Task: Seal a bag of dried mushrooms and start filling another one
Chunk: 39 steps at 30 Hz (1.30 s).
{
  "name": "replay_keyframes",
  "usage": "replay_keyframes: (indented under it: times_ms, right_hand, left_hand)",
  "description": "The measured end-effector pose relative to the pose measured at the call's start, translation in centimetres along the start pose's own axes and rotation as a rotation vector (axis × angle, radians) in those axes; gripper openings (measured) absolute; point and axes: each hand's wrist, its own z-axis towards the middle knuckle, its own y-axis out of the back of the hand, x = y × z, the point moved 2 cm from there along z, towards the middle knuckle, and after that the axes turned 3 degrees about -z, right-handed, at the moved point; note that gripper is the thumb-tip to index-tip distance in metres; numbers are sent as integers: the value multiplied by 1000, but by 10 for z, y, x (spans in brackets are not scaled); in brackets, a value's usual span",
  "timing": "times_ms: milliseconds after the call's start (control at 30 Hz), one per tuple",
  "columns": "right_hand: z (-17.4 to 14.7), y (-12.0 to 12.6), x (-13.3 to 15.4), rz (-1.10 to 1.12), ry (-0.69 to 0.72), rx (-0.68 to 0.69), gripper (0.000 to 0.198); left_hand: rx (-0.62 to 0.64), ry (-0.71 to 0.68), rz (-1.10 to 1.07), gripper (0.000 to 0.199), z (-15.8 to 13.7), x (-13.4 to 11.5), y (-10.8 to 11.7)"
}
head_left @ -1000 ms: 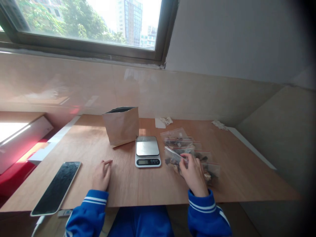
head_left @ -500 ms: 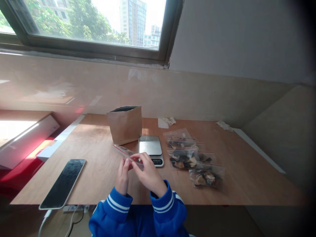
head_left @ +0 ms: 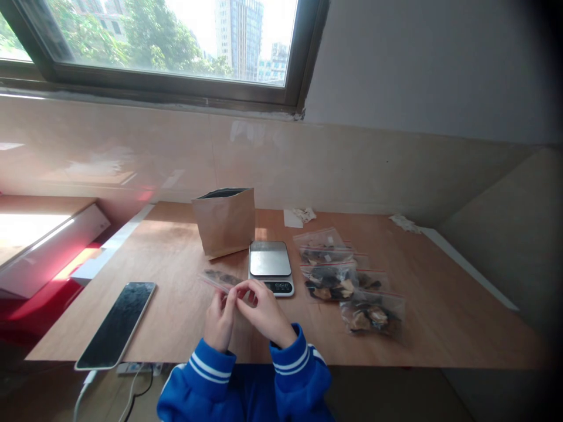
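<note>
Both hands pinch the red-striped edge of a clear zip bag holding dark dried pieces, in front of the scale. My left hand is closed on the edge, fingers pressed together. My right hand grips the same edge at its right end, thumb and forefinger together. Behind them lies a kitchen scale with a steel plate and dark display; its plate bears nothing. A brown paper bag stands upright with its top open, left of the scale.
Several filled zip bags overlap to the right of the scale. A phone with a charging cable lies at the table's left front edge. Crumpled tissue and a white paper piece lie by the wall.
The zip bag has been turned over or tilted, so its zip edge now faces me and its dark contents show. My hands have come closer together on that edge.
</note>
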Motion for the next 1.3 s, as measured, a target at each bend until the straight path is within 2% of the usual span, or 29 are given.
replay_keyframes:
  times_ms: [167, 400, 567, 700, 833, 933, 1100, 1300]
  right_hand:
    - [0, -3, -5, 51, 39, -44, 11]
    - [3, -7, -4, -205, 120, -159, 10]
    - [4, -4, 1, -320, 127, -134, 11]
    - [4, -2, 4, -313, 98, -88, 15]
    - [4, -5, 1, -206, 47, -22, 16]
    - [5, -7, -6, -107, 9, 57, 15]
    - [8, -11, -17, 76, -10, 125, 28]
    - [10, -21, -17, 468, -54, 117, 34]
  left_hand:
    - [25, -24, 103, 42, 2, 4, 7]
    - [104, -96, 179, 38, 6, -4, 14]
    - [146, -142, 273, 29, 9, -18, 20]
    - [135, -155, 317, 25, 9, -23, 20]
    - [134, -178, 380, 32, 9, -23, 18]
    - [215, -170, 378, 34, 13, -21, 17]
    - [371, -33, 112, 39, 20, -10, 14]
    - [430, 9, -155, 44, 20, -10, 7]
